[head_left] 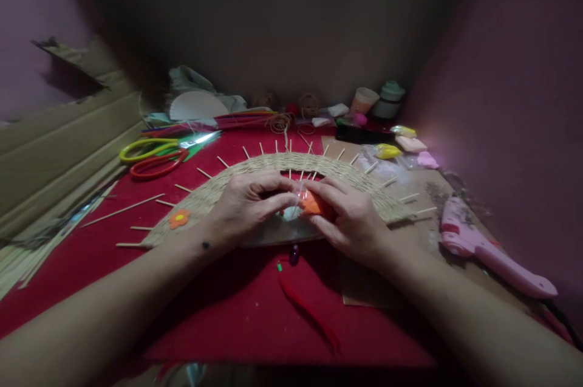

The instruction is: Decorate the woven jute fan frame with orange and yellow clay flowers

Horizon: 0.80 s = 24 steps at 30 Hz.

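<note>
Over the middle of a woven fan-shaped piece [277,162], both hands meet at a small packet of orange clay [313,203] in clear plastic. My left hand [248,202] is closed, pinching the packet's clear end between thumb and fingers. The packet's orange part is gripped by my right hand [353,214], its fingers wrapped round it. Thin sticks poke out along the curved rim of the weave. An orange flower with a yellow centre [179,219] lies on its left side. The hands partly hide the pale base at the weave's middle.
Left are scissors with yellow and red handles [157,159] and loose sticks [59,238]. A pink glue gun [494,253] lies right. Yellow packets [387,151], a cup [364,100] and a jar [389,98] stand behind. A red tassel [305,305] lies in front on red cloth.
</note>
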Each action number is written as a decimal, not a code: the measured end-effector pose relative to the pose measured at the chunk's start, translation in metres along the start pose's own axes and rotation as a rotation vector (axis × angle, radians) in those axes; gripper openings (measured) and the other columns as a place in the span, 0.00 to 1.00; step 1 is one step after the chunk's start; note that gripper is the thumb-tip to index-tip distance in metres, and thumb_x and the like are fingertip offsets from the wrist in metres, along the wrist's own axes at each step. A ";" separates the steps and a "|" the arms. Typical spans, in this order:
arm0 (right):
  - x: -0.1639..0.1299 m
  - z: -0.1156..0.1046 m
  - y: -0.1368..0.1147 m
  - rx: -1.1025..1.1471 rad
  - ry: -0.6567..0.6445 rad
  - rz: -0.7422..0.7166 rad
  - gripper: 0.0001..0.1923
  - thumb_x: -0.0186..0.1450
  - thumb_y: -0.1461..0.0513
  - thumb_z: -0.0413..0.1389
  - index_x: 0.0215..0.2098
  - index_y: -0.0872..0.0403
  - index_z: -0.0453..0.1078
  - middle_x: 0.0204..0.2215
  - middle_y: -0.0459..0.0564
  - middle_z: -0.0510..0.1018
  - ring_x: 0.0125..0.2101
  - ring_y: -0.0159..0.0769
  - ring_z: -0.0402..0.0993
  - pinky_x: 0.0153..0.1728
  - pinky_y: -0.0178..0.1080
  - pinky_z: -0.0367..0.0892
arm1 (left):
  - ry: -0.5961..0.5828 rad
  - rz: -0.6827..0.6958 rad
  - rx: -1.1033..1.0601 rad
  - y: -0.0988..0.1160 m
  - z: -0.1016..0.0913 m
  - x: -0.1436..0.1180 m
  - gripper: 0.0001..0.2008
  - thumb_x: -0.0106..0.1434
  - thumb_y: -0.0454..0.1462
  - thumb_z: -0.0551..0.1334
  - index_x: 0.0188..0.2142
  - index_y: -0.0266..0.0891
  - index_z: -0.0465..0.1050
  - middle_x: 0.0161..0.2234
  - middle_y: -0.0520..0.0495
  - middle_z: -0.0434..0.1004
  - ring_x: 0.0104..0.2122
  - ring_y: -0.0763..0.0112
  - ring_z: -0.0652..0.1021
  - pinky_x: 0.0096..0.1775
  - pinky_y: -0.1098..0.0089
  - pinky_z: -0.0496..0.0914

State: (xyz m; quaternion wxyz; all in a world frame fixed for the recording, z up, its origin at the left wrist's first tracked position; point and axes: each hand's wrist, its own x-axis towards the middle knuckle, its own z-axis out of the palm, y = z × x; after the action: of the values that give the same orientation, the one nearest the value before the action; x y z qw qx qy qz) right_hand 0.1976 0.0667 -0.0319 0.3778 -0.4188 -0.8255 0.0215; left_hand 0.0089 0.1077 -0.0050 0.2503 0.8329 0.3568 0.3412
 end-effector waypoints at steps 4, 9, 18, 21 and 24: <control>0.000 0.000 0.000 -0.035 -0.034 -0.006 0.19 0.61 0.63 0.53 0.49 0.62 0.68 0.36 0.56 0.74 0.33 0.37 0.69 0.34 0.40 0.69 | -0.023 0.072 0.071 0.001 -0.001 0.000 0.08 0.59 0.37 0.60 0.32 0.38 0.78 0.27 0.50 0.77 0.28 0.74 0.75 0.32 0.74 0.66; 0.000 0.000 -0.002 -0.046 -0.046 -0.004 0.17 0.63 0.63 0.51 0.48 0.61 0.69 0.35 0.55 0.73 0.31 0.36 0.69 0.32 0.39 0.68 | -0.037 -0.063 -0.003 0.003 -0.001 0.001 0.04 0.55 0.36 0.62 0.26 0.38 0.75 0.23 0.52 0.74 0.25 0.74 0.71 0.28 0.74 0.65; 0.001 -0.003 0.004 -0.015 0.058 0.076 0.15 0.62 0.63 0.52 0.46 0.61 0.70 0.33 0.54 0.74 0.32 0.37 0.70 0.34 0.40 0.68 | -0.130 -0.572 -0.949 -0.005 -0.024 0.010 0.08 0.56 0.35 0.65 0.23 0.36 0.71 0.16 0.56 0.57 0.14 0.85 0.58 0.15 0.79 0.52; 0.001 -0.003 0.004 -0.002 0.070 0.074 0.15 0.62 0.63 0.52 0.46 0.58 0.69 0.34 0.53 0.75 0.33 0.36 0.71 0.35 0.40 0.68 | -0.097 -0.592 -0.988 -0.006 -0.021 0.011 0.04 0.56 0.35 0.66 0.29 0.34 0.74 0.20 0.52 0.68 0.16 0.83 0.66 0.16 0.80 0.59; 0.001 -0.004 0.003 0.002 0.074 0.078 0.14 0.62 0.63 0.53 0.46 0.58 0.69 0.34 0.53 0.75 0.33 0.36 0.71 0.35 0.40 0.69 | -0.040 -0.595 -0.992 -0.005 -0.016 0.011 0.04 0.55 0.33 0.66 0.29 0.33 0.75 0.23 0.49 0.74 0.20 0.79 0.72 0.19 0.79 0.65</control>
State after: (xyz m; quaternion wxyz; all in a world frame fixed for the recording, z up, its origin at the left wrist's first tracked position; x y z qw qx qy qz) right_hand 0.2017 0.0684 -0.0295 0.4072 -0.4509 -0.7940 0.0215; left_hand 0.0000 0.1218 0.0064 0.7028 0.4860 0.3680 0.3667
